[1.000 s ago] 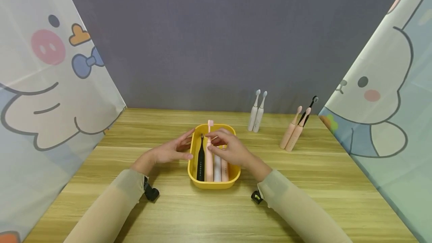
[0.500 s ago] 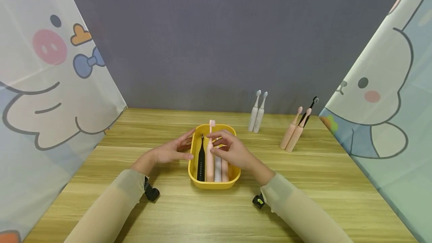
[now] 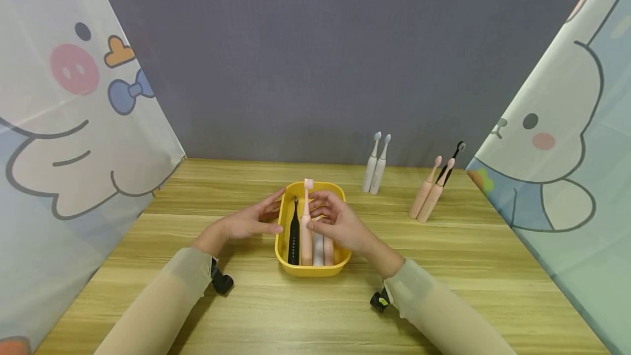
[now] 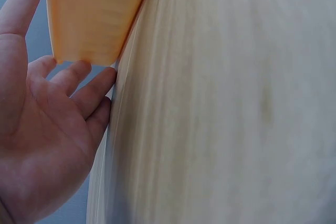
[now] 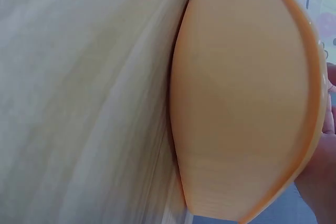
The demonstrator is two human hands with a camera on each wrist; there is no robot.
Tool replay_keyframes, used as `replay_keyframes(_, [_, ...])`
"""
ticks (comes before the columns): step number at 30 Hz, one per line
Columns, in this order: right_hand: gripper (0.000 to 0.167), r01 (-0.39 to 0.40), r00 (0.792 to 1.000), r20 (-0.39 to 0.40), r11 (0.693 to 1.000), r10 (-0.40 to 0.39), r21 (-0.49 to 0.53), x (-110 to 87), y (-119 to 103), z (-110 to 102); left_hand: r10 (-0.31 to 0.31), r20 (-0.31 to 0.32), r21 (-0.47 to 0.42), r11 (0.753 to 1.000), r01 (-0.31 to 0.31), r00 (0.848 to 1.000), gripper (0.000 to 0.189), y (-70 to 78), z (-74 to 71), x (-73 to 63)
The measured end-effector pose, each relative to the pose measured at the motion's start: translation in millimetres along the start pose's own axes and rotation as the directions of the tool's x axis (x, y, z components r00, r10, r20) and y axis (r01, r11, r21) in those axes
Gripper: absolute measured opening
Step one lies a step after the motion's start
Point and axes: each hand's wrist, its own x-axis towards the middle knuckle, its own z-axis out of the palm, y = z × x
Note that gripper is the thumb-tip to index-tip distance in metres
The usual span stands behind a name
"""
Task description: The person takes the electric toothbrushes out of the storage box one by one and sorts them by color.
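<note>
A yellow bin stands on the table. Inside, side by side, lie a black electric toothbrush, a pink electric toothbrush whose head reaches over the far rim, a white handle and another pink handle. My left hand rests against the bin's left side, thumb at the rim; the left wrist view shows its fingers fairly straight beside the bin wall. Over the bin's right side, my right hand has loosely bent fingers just beside the longer pink toothbrush, thumb near its handle. The right hand covers the upper parts of the right-hand toothbrushes.
Two white electric toothbrushes stand upright at the back, right of the bin. Farther right is a group of two pink toothbrushes with a black one behind. A grey panel closes off the table's back.
My right hand has shifted slightly right, its fingers coming off the pink toothbrush's neck. That toothbrush's head has dropped a little. The left hand stays in place.
</note>
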Motion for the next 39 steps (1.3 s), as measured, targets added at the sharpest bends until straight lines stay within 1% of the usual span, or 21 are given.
replay_keyframes(5, [0.045, -0.002, 0.999, 0.048, 0.999, 0.003, -0.037, -1.9, -1.6, -1.8, -0.003, -0.012, 0.022, 1.0, 0.003, 1.0, 0.11, -0.2, 0.0, 0.0])
replay_keyframes(8, [0.044, -0.02, 0.995, 0.1, 1.0, 0.022, -0.018, -2.8, -1.4, -3.8, -0.001, -0.014, 0.032, 0.999, 0.002, 1.0, 0.11, 0.0, 0.2, 0.1])
replay_keyframes(11, [0.047, -0.046, 0.985, 0.169, 0.999, 0.042, 0.016, -3.3, -1.0, -6.3, 0.0, -0.013, 0.031, 1.0, 0.0, 1.0, 0.11, 0.2, 0.6, 0.0])
replay_keyframes(15, [0.052, -0.048, 0.967, 0.254, 0.998, 0.038, 0.033, -2.6, -0.3, -8.3, 0.0, -0.013, 0.035, 0.999, 0.001, 1.0, 0.109, 0.5, 0.8, -0.2])
replay_keyframes(17, [0.052, -0.047, 0.96, 0.279, 0.998, 0.034, 0.04, -1.9, 0.2, -8.5, -0.001, -0.013, 0.035, 0.999, 0.001, 1.0, 0.109, 0.9, 0.8, -0.4])
replay_keyframes(19, [0.051, -0.054, 0.957, 0.289, 0.998, 0.039, 0.043, -1.8, 0.4, -8.5, -0.002, -0.012, 0.031, 1.0, 0.002, 1.0, 0.109, 1.7, 1.0, -0.6])
replay_keyframes(22, [0.05, -0.068, 0.961, 0.271, 0.997, 0.059, 0.024, -2.2, 0.6, -7.7, -0.002, -0.009, 0.026, 1.0, 0.002, 1.0, 0.109, 1.4, 0.9, -0.4])
replay_keyframes(26, [0.052, -0.094, 0.969, 0.228, 0.995, 0.095, -0.015, -2.9, 0.2, -5.7, -0.003, -0.008, 0.025, 1.0, 0.004, 1.0, 0.11, 1.8, 0.8, -1.0])
replay_keyframes(29, [0.051, -0.095, 0.974, 0.204, 0.995, 0.101, -0.037, -3.2, 0.3, -4.4, -0.009, -0.011, 0.033, 0.999, 0.009, 1.0, 0.11, 2.6, 0.7, -1.8])
replay_keyframes(32, [0.049, -0.076, 0.981, 0.175, 0.995, 0.087, -0.072, -3.8, -0.8, -3.9, -0.014, -0.013, 0.045, 0.999, 0.014, 1.0, 0.111, 3.2, 1.0, -2.1])
replay_keyframes(35, [0.048, -0.042, 0.989, 0.136, 0.994, 0.056, -0.104, -4.3, -3.5, -4.8, -0.014, -0.016, 0.05, 0.999, 0.015, 1.0, 0.111, 4.1, 1.4, -2.3])
replay_keyframes(39, [0.044, -0.003, 0.997, 0.079, 0.995, 0.011, -0.098, -4.3, -6.9, -9.6, -0.014, -0.019, 0.052, 0.999, 0.015, 1.0, 0.11, 3.3, 1.3, -1.9])
